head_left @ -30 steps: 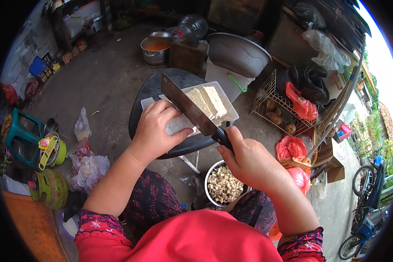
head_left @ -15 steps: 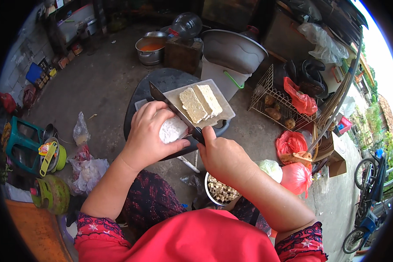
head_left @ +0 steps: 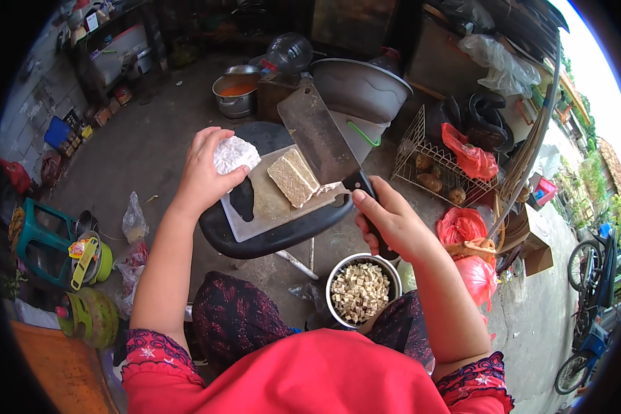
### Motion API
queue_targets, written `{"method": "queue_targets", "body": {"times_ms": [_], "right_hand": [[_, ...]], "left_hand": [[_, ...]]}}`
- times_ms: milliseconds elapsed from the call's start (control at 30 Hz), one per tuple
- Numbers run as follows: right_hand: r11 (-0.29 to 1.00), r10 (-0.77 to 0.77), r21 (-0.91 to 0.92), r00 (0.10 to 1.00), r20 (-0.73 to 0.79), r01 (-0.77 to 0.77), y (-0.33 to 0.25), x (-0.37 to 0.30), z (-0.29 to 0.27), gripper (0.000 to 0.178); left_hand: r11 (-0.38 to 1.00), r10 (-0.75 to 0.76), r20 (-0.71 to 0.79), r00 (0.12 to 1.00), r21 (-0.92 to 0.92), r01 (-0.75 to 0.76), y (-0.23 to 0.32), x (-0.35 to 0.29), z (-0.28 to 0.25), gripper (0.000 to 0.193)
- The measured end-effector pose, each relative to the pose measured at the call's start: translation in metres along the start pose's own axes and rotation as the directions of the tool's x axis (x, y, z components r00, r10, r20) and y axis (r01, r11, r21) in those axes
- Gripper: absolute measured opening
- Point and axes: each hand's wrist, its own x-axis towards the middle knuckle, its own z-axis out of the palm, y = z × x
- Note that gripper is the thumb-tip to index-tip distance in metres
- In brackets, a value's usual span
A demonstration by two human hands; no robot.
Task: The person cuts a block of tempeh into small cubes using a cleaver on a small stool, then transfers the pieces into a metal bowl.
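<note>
The grey concrete floor [head_left: 155,131] spreads all around me. On it, in front of my knees, stands a black stool [head_left: 283,238], and past its far right edge sits a wide grey basin [head_left: 359,86]. Farther to the right I see a wire rack [head_left: 421,150] with brown lumps in it and a red plastic bag on top.

A whitish cutting board [head_left: 265,215] lies aslant on the stool, its near left corner by the stool's near left edge and its slotted end toward the right edge. Below the stool's near right edge, between my knees, is a metal pot [head_left: 332,283].

My right hand [head_left: 392,215] is closed around the black handle of a cleaver [head_left: 316,131], just off the stool's right edge. The blade slants up and away to the left over the board's far right side, flat face toward me; whether it touches the board I can't tell.

My left hand [head_left: 203,165] grips a white piece [head_left: 236,154], thumb on the near side, fingers around the left, held above the board's far left corner.

The pale tan block [head_left: 294,179] rests on the board toward its far right edge, just beside the blade. Smallest are the pale cubes [head_left: 359,293] heaped in the metal pot.
</note>
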Motion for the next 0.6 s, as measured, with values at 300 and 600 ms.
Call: {"method": "queue_targets", "body": {"times_ms": [300, 600], "right_hand": [[0.996, -0.021, 0.08, 0.997, -0.076, 0.027, 0.005, -0.065, -0.039, 0.035], [0.993, -0.046, 0.109, 0.997, -0.058, 0.053, 0.028, -0.08, -0.062, 0.039]], "left_hand": [[0.983, -0.077, 0.542, 0.837, 0.181, -0.027, 0.019, 0.052, -0.013, 0.097], [0.816, 0.085, 0.931, 0.355, 0.14, -0.561, 0.094, 0.097, 0.053, 0.116]]}}
